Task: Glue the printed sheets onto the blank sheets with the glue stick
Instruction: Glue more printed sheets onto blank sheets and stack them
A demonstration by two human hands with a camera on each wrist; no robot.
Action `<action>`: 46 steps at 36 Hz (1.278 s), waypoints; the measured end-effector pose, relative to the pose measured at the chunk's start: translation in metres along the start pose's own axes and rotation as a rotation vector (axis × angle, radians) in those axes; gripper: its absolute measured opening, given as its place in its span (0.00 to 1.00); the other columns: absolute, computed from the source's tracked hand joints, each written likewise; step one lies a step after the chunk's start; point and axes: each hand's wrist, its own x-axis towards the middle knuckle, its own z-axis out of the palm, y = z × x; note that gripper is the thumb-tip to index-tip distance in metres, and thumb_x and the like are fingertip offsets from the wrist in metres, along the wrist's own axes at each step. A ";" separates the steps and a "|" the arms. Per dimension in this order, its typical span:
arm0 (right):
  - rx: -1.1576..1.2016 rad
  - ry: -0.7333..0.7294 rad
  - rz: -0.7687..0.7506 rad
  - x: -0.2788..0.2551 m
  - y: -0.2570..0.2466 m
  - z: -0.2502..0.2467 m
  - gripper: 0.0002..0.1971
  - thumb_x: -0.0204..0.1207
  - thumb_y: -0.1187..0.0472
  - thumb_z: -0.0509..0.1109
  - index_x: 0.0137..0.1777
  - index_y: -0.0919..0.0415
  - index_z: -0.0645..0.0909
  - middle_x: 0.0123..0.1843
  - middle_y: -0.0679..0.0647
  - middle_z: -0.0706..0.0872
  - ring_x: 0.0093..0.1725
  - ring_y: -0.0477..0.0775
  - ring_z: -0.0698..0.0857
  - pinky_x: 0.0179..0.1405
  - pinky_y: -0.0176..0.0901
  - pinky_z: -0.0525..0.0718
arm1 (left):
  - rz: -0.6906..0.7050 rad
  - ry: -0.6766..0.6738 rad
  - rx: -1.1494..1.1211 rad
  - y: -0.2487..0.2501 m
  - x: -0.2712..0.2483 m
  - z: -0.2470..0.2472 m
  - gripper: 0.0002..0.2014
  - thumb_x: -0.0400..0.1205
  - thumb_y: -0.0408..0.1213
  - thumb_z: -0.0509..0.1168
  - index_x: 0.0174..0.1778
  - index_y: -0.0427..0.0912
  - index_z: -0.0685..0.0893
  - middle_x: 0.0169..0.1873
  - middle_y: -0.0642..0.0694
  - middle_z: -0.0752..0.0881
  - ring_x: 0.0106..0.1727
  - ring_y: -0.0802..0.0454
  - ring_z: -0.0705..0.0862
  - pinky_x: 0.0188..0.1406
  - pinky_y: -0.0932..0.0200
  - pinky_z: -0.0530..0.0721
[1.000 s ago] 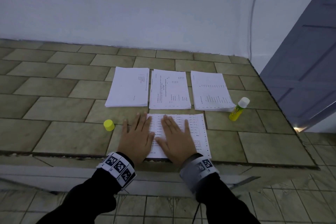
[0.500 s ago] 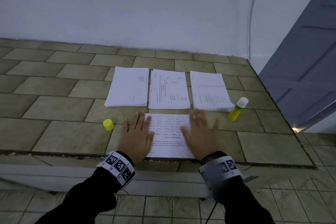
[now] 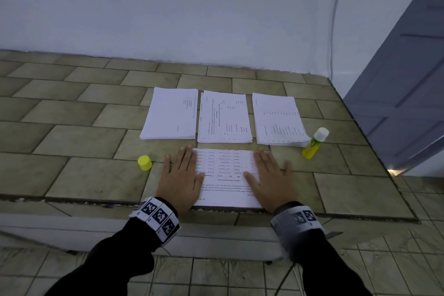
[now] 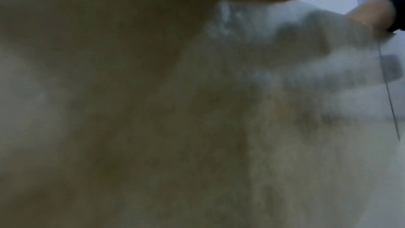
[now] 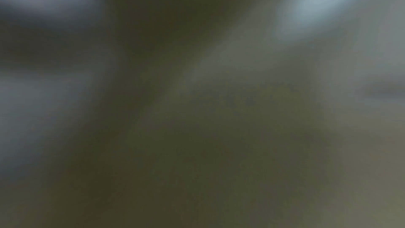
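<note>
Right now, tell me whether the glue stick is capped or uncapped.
Uncapped. The glue stick stands beside the right paper stack with its white top bare, while its yellow cap sits apart, beyond the left hand.

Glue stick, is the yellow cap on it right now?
No, the yellow cap stands alone left of the left hand, while the glue stick stands far right.

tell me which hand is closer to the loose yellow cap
Left. The left hand lies flat just right of the yellow cap; the right hand presses the far side of the printed sheet.
</note>
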 end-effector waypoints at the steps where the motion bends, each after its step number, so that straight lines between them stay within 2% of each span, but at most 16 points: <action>1: -0.015 0.004 0.020 0.000 0.005 -0.001 0.47 0.67 0.31 0.22 0.86 0.51 0.41 0.87 0.45 0.44 0.85 0.44 0.43 0.80 0.64 0.37 | -0.005 -0.008 -0.002 0.000 0.000 -0.001 0.42 0.78 0.57 0.27 0.86 0.37 0.49 0.86 0.43 0.49 0.87 0.48 0.45 0.83 0.40 0.40; 4: 0.006 0.004 0.021 -0.001 0.009 -0.004 0.44 0.71 0.31 0.25 0.86 0.50 0.44 0.87 0.45 0.46 0.85 0.44 0.44 0.81 0.63 0.39 | -0.011 -0.025 0.000 0.001 0.001 -0.003 0.43 0.77 0.58 0.25 0.86 0.37 0.47 0.86 0.43 0.47 0.87 0.48 0.43 0.83 0.40 0.39; 7: 0.244 0.002 0.031 0.000 0.011 -0.009 0.33 0.84 0.37 0.39 0.85 0.53 0.53 0.86 0.45 0.54 0.85 0.44 0.51 0.82 0.59 0.36 | -0.014 -0.050 0.007 0.001 -0.001 -0.004 0.44 0.76 0.58 0.24 0.86 0.37 0.46 0.86 0.44 0.46 0.87 0.48 0.42 0.83 0.39 0.38; 8: 0.353 0.019 0.040 0.002 0.014 -0.013 0.31 0.85 0.39 0.44 0.83 0.54 0.59 0.84 0.47 0.63 0.83 0.48 0.59 0.83 0.60 0.40 | -0.015 -0.060 0.011 0.002 -0.001 -0.005 0.44 0.76 0.59 0.23 0.86 0.37 0.45 0.86 0.44 0.45 0.87 0.48 0.41 0.83 0.39 0.38; 9: 0.443 0.053 0.043 0.005 0.016 -0.017 0.28 0.84 0.41 0.48 0.79 0.55 0.66 0.79 0.49 0.72 0.79 0.52 0.68 0.82 0.63 0.51 | -0.016 -0.071 0.016 0.002 -0.001 -0.005 0.44 0.75 0.59 0.22 0.86 0.38 0.43 0.86 0.44 0.43 0.86 0.48 0.39 0.83 0.39 0.37; 10: 0.496 0.079 0.044 0.008 0.018 -0.023 0.25 0.83 0.44 0.52 0.74 0.57 0.71 0.72 0.52 0.78 0.73 0.56 0.75 0.78 0.63 0.64 | -0.016 -0.083 0.024 0.003 -0.001 -0.007 0.45 0.75 0.59 0.21 0.86 0.38 0.42 0.86 0.44 0.42 0.86 0.48 0.38 0.83 0.39 0.36; 11: 0.518 0.087 0.046 0.012 0.019 -0.029 0.23 0.84 0.47 0.55 0.71 0.60 0.73 0.70 0.56 0.80 0.71 0.58 0.77 0.74 0.61 0.70 | -0.016 -0.095 0.034 0.002 -0.001 -0.008 0.45 0.74 0.59 0.19 0.86 0.38 0.40 0.86 0.44 0.40 0.86 0.49 0.37 0.83 0.39 0.36; 14: 0.428 0.019 0.015 0.017 0.019 -0.050 0.24 0.86 0.56 0.58 0.79 0.64 0.66 0.78 0.57 0.73 0.78 0.57 0.69 0.77 0.48 0.65 | -0.014 -0.120 0.028 0.002 0.000 -0.010 0.50 0.71 0.66 0.13 0.85 0.38 0.38 0.86 0.43 0.38 0.86 0.49 0.35 0.83 0.39 0.35; 17: 0.283 -0.098 -0.043 0.022 0.015 -0.061 0.27 0.86 0.58 0.59 0.83 0.64 0.60 0.80 0.58 0.70 0.79 0.56 0.68 0.79 0.47 0.64 | -0.006 -0.125 0.030 0.002 0.001 -0.009 0.57 0.65 0.68 0.05 0.85 0.38 0.38 0.86 0.43 0.38 0.85 0.49 0.34 0.83 0.38 0.35; 21: 0.167 -0.192 -0.024 0.033 0.014 -0.060 0.21 0.84 0.59 0.60 0.76 0.61 0.67 0.74 0.59 0.75 0.72 0.58 0.75 0.72 0.53 0.74 | 0.000 -0.132 0.033 0.003 0.000 -0.011 0.58 0.64 0.71 0.07 0.85 0.37 0.38 0.86 0.42 0.37 0.85 0.48 0.34 0.83 0.39 0.34; 28: 0.027 -0.157 -0.071 0.051 0.012 -0.064 0.17 0.84 0.61 0.61 0.71 0.62 0.72 0.68 0.58 0.75 0.68 0.57 0.74 0.67 0.48 0.76 | 0.010 -0.140 0.047 0.002 -0.001 -0.013 0.58 0.65 0.74 0.10 0.85 0.38 0.37 0.85 0.42 0.36 0.85 0.47 0.34 0.82 0.39 0.32; 34: 0.164 -0.151 -0.051 0.054 0.019 -0.073 0.02 0.82 0.65 0.64 0.51 0.58 0.76 0.50 0.52 0.77 0.50 0.49 0.75 0.46 0.36 0.70 | 0.027 -0.147 0.047 0.005 -0.003 -0.014 0.60 0.63 0.76 0.10 0.85 0.39 0.37 0.85 0.41 0.35 0.85 0.46 0.33 0.81 0.38 0.31; 37: 0.294 -0.142 -0.061 0.052 0.025 -0.081 0.05 0.80 0.65 0.67 0.46 0.56 0.76 0.44 0.49 0.80 0.47 0.50 0.79 0.42 0.36 0.74 | 0.029 -0.150 0.053 0.005 -0.003 -0.015 0.60 0.62 0.76 0.09 0.85 0.39 0.36 0.85 0.41 0.33 0.85 0.45 0.32 0.81 0.38 0.32; 40: 0.452 -0.112 -0.065 0.051 0.030 -0.098 0.06 0.79 0.67 0.69 0.44 0.57 0.78 0.42 0.52 0.84 0.39 0.50 0.84 0.35 0.35 0.82 | 0.026 -0.134 0.022 0.004 -0.003 -0.015 0.60 0.63 0.77 0.11 0.85 0.39 0.36 0.84 0.41 0.32 0.85 0.46 0.33 0.83 0.37 0.34; 42: 0.505 -0.049 -0.065 0.051 0.034 -0.112 0.07 0.78 0.69 0.69 0.43 0.56 0.78 0.40 0.52 0.86 0.35 0.51 0.86 0.34 0.38 0.85 | 0.030 -0.106 -0.012 0.002 -0.004 -0.013 0.58 0.66 0.77 0.14 0.85 0.39 0.36 0.84 0.42 0.32 0.86 0.46 0.34 0.83 0.37 0.35; 46: 0.652 0.117 -0.047 0.062 0.044 -0.132 0.11 0.78 0.72 0.69 0.38 0.56 0.80 0.36 0.55 0.86 0.38 0.61 0.88 0.41 0.51 0.89 | 0.042 -0.069 -0.042 0.001 -0.005 -0.010 0.56 0.69 0.78 0.18 0.85 0.38 0.35 0.84 0.44 0.31 0.85 0.48 0.34 0.83 0.38 0.35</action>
